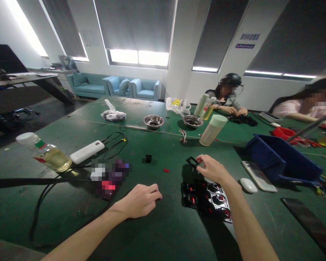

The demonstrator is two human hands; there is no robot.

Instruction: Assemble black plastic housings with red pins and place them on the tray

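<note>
My right hand (210, 167) pinches the edge of a small black square frame (191, 161), tilted just above the table. Below it lies a group of black square pieces with red parts (206, 198), set close together in rows; my right forearm covers some of them. My left hand (142, 200) rests low over the table with its fingers curled together, and whatever may be at the fingertips is too small to make out. Between the hands a small red piece (166, 170) lies on the green table (163, 224). Further back stands a small black block (148, 158).
At the left are an oil-coloured bottle (53, 156), a white power bank (87, 151) and cables. Two metal bowls (153, 121) and a pale bottle (212, 130) stand further back. On the right are a blue bin (282, 159), a phone (258, 176) and a mouse (248, 185). Two people sit opposite.
</note>
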